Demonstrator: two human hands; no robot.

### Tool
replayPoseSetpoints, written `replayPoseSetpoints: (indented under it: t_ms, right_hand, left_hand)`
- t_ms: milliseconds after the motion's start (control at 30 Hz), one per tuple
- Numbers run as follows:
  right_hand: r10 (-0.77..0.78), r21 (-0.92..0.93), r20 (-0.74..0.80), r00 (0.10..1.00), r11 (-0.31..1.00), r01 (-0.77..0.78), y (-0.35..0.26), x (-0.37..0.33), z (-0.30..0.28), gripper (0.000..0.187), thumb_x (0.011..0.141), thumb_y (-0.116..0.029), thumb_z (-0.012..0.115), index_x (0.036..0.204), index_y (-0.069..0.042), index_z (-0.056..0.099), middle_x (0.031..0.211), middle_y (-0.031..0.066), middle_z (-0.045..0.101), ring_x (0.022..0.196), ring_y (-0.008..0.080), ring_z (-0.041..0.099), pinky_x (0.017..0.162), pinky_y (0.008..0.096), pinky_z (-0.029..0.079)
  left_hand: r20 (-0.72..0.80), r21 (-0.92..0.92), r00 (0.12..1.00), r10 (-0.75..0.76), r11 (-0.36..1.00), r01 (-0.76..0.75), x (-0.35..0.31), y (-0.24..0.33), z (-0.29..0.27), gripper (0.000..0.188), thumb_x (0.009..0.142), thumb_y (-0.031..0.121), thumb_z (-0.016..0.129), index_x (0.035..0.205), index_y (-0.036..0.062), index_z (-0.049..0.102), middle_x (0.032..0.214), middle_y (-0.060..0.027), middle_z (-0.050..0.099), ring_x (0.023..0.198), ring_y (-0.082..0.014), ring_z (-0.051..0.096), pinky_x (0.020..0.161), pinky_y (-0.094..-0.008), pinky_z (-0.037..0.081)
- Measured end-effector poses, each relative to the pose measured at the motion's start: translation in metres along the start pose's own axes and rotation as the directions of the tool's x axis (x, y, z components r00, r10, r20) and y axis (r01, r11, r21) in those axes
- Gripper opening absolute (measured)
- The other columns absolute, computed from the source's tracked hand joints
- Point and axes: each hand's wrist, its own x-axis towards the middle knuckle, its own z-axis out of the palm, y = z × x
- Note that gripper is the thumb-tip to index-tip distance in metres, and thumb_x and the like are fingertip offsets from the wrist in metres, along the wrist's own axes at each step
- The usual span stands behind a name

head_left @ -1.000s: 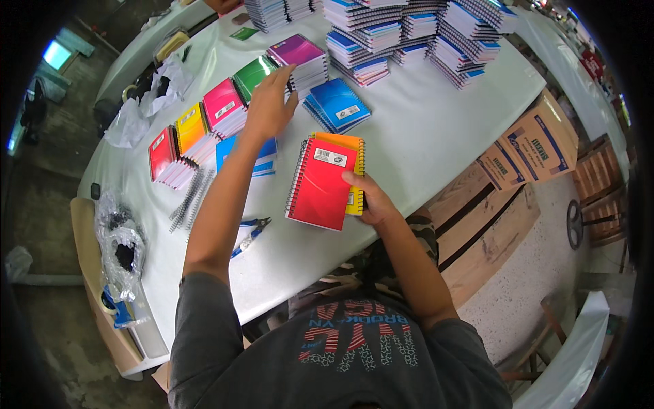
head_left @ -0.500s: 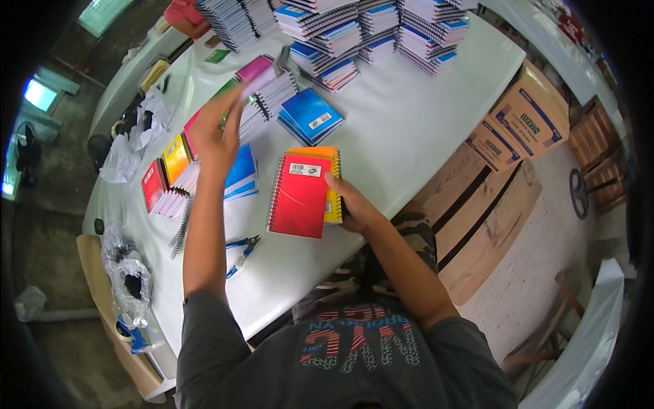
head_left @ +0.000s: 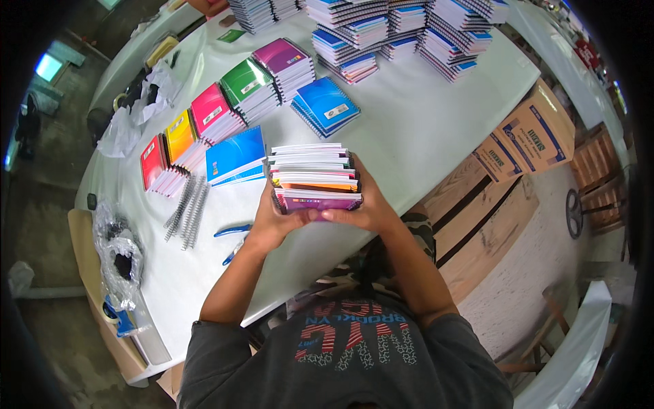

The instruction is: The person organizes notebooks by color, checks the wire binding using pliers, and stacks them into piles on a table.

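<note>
Both my hands grip a small stack of spiral notebooks (head_left: 315,178), held edge-on above the near side of the table with a purple cover nearest me. My left hand (head_left: 274,219) clasps its left end and my right hand (head_left: 370,202) its right end, thumbs almost meeting in front. Just left of it lie blue notebooks (head_left: 235,155), and beyond it another small blue pile (head_left: 327,108). A slanting row of piles runs away from me: red (head_left: 154,162), yellow (head_left: 180,136), pink (head_left: 209,109), green (head_left: 246,83) and purple (head_left: 279,56).
Loose binding coils (head_left: 187,211) and blue-handled pliers (head_left: 233,230) lie left of my hands. Tall notebook stacks (head_left: 402,27) stand at the far side. Clear plastic wrap (head_left: 122,262) sits at the left edge, cardboard boxes (head_left: 528,140) at the right. Another person's arm (head_left: 208,7) shows far off.
My left hand has come back from the far piles and joined my right on the notebooks. The stack, earlier showing a red cover over yellow ones, is now turned edge-on with purple nearest me.
</note>
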Motion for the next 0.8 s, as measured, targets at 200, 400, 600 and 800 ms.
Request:
replayPoseSetpoints:
  t_ms: [200, 400, 600, 800]
  right_hand:
    - [-0.02, 0.143, -0.225, 0.974, 0.988, 0.054, 0.043, -0.006, 0.002, 0.093, 0.061, -0.024, 0.085, 0.131, -0.001, 0.029, 0.118, 0.0118, 0.05, 0.112, 0.0192, 0.047, 0.097, 0.0335, 0.037]
    - [0.049, -0.153, -0.185, 0.981, 0.985, -0.078, 0.03, -0.002, -0.011, 0.091, 0.057, -0.024, 0.087, 0.127, -0.002, 0.034, 0.114, 0.0112, 0.054, 0.108, 0.0192, 0.051, 0.093, 0.0321, 0.04]
    - [0.132, -0.273, -0.142, 0.981, 0.947, -0.168, 0.025, 0.0, -0.021, 0.089, 0.055, -0.024, 0.087, 0.125, -0.002, 0.038, 0.115, 0.0129, 0.056, 0.106, 0.0211, 0.054, 0.091, 0.0312, 0.042]
    - [0.389, 0.334, -0.429, 0.815, 0.907, -0.257, 0.015, -0.023, -0.004, 0.052, 0.094, -0.032, 0.047, 0.133, -0.001, 0.033, 0.127, 0.0128, 0.046, 0.114, 0.0229, 0.049, 0.097, 0.0358, 0.039]
  left_hand:
    - [-0.065, -0.03, 0.995, 0.075, 0.997, -0.077, 0.021, -0.061, 0.011, 0.085, 0.065, 0.01, 0.081, 0.127, 0.0041, 0.024, 0.119, -0.0089, 0.046, 0.111, -0.0183, 0.046, 0.095, -0.0342, 0.039]
    - [0.044, 0.153, 0.996, 0.074, 0.985, -0.08, 0.034, -0.057, 0.001, 0.086, 0.061, 0.01, 0.083, 0.124, 0.0041, 0.024, 0.117, -0.0101, 0.046, 0.109, -0.018, 0.047, 0.094, -0.0335, 0.04]
    - [0.013, 0.134, 0.993, 0.115, 0.984, -0.116, 0.031, -0.049, 0.008, 0.071, 0.062, 0.01, 0.083, 0.116, 0.0008, 0.037, 0.112, -0.0106, 0.054, 0.106, -0.018, 0.05, 0.091, -0.0322, 0.043]
    - [0.118, 0.75, 0.442, 0.889, 0.213, -0.627, 0.043, -0.027, 0.0, 0.057, 0.061, 0.012, 0.078, 0.109, 0.0084, 0.049, 0.114, -0.0152, 0.057, 0.109, -0.0322, 0.053, 0.096, -0.0478, 0.034]
